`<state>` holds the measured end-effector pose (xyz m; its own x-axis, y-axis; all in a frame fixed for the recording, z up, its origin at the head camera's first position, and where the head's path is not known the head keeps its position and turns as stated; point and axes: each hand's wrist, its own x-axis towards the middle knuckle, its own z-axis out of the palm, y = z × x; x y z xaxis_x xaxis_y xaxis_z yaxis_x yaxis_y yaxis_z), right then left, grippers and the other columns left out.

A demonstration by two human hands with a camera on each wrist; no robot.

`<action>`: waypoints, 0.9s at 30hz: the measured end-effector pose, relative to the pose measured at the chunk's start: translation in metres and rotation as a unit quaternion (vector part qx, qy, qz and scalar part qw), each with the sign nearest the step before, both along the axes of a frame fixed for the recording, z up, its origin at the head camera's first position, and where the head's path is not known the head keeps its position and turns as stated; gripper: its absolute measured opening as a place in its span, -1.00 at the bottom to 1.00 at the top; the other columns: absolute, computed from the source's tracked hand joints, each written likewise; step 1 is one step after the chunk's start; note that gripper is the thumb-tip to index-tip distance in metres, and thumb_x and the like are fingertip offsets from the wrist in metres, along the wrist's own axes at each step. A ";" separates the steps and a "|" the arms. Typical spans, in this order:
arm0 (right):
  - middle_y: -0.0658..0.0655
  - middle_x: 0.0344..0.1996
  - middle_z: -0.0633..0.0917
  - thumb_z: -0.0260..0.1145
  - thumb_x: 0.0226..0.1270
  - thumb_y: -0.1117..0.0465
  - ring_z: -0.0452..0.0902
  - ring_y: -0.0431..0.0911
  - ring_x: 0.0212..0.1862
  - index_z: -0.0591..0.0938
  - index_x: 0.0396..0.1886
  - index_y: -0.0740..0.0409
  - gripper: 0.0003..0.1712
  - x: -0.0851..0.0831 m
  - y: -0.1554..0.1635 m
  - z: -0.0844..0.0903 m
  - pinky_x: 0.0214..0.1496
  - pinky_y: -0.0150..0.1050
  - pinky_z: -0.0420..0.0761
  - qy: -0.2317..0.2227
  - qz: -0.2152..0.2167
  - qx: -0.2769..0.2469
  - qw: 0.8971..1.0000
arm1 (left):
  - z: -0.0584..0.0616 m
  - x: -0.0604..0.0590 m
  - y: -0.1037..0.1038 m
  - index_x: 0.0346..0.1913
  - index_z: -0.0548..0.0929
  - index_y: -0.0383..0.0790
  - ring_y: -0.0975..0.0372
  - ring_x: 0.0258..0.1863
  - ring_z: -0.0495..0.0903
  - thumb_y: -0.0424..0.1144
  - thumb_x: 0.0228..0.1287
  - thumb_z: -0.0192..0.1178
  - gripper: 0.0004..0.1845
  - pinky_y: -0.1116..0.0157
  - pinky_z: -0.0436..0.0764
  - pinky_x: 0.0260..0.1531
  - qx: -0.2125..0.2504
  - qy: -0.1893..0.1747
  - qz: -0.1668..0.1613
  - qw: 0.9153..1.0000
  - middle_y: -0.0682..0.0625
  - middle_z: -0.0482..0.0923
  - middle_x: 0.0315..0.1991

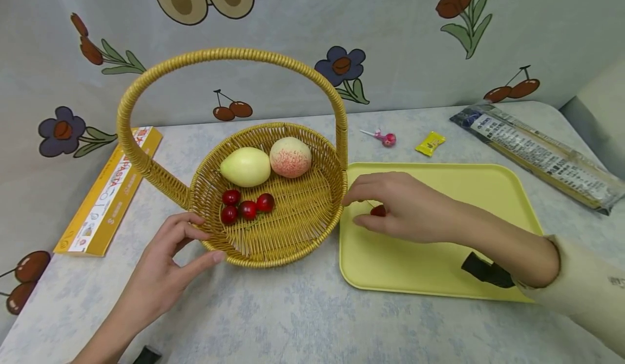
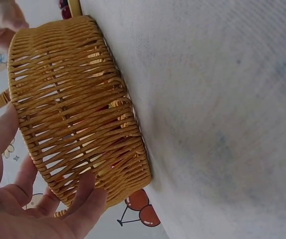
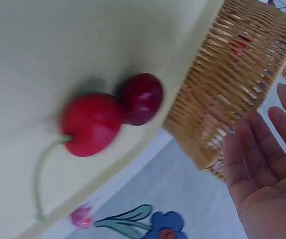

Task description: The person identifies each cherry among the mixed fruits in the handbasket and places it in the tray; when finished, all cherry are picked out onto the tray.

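Note:
A round wicker basket (image 1: 288, 250) with a tall arched handle holds a pale yellow-green fruit (image 1: 246, 167), a peach (image 1: 290, 158) and several dark red cherries (image 1: 248, 209). At its near left side, my left hand (image 1: 163, 269) touches the rim with fingertips and thumb. In the left wrist view those fingers lie against the woven wall (image 2: 78, 114). My right hand (image 1: 405, 206) hovers over the left part of a yellow tray (image 1: 439, 269), close to the basket, with nothing held. Two cherries (image 3: 93, 124) lie on the tray in the right wrist view; the head view shows them partly hidden.
A yellow pasta box (image 1: 109, 196) lies left of the basket. Behind the tray are a lollipop (image 1: 386, 138) and a small yellow wrapped sweet (image 1: 430, 144). A long plastic package (image 1: 537, 152) lies at the back right. A patterned cloth backdrop (image 1: 293, 27) stands behind.

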<state>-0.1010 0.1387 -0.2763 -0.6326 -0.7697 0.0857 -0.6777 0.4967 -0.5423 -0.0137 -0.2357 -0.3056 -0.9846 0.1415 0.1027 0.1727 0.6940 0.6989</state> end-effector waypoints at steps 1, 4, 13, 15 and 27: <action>-0.10 -0.15 0.66 0.40 0.29 0.27 0.53 -0.21 -0.22 0.71 -0.04 0.04 -0.75 -0.001 -0.006 0.003 -0.22 -0.27 0.63 0.009 0.013 0.000 1.000 | 0.000 0.000 0.000 -0.23 0.59 -0.17 0.17 0.15 0.37 -0.28 0.15 0.46 -0.77 0.26 0.54 0.17 0.001 0.001 -0.001 1.000 -0.01 0.41 0.12; -0.09 -0.16 0.67 0.41 0.28 0.24 0.54 -0.25 -0.18 0.72 -0.04 0.06 -0.75 -0.004 -0.024 0.016 -0.16 -0.28 0.64 0.035 0.042 -0.006 0.998 | 0.000 0.000 0.000 -0.23 0.60 -0.16 0.17 0.15 0.37 -0.27 0.15 0.46 -0.77 0.23 0.55 0.16 0.002 0.001 -0.002 1.000 -0.01 0.41 0.12; -0.03 -0.09 0.67 0.36 0.32 0.20 0.54 -0.15 -0.05 0.70 0.02 0.10 -0.71 -0.015 -0.081 0.042 0.04 -0.24 0.56 0.054 0.107 0.060 0.991 | -0.002 -0.001 -0.001 -0.22 0.60 -0.17 0.19 0.15 0.37 -0.30 0.14 0.46 -0.77 0.31 0.52 0.17 0.004 0.001 -0.003 1.000 -0.01 0.40 0.13; -0.04 -0.10 0.65 0.37 0.32 0.18 0.51 -0.16 -0.05 0.69 0.05 0.07 -0.69 -0.019 -0.096 0.043 0.06 -0.26 0.53 0.052 0.119 0.086 0.988 | -0.002 -0.001 -0.001 -0.22 0.60 -0.19 0.19 0.16 0.36 -0.31 0.13 0.47 -0.77 0.16 0.53 0.17 0.006 0.000 -0.002 1.000 -0.02 0.40 0.14; -0.05 0.12 0.59 0.35 0.32 0.20 0.45 -0.21 0.05 0.60 0.23 -0.02 -0.54 -0.034 -0.162 0.035 0.05 -0.31 0.52 -0.037 0.171 0.228 0.958 | -0.002 -0.001 -0.001 -0.23 0.59 -0.20 0.14 0.13 0.37 -0.32 0.14 0.46 -0.77 -0.04 0.50 0.13 0.008 -0.003 -0.004 1.000 -0.03 0.39 0.12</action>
